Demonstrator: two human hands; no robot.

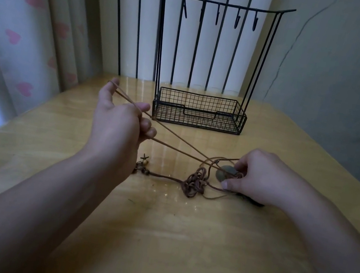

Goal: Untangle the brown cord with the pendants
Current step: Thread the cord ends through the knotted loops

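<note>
A thin brown cord (180, 144) stretches taut in two strands across the wooden table (179, 244). My left hand (117, 120) is raised at centre left, with a loop of the cord hooked round its thumb and curled fingers. My right hand (260, 177) rests on the table at the right and pinches the cord beside a round grey-green pendant (224, 173). Between the hands lies a knotted tangle (196, 182) of cord. From it one strand runs left to small bead and star pendants (143, 166) by my left wrist.
A black wire rack (198, 113) with a mesh basket and a row of hooks on top stands at the table's back centre. A small dark object (251, 200) lies under my right hand. A curtain hangs at the left, a wall at the right.
</note>
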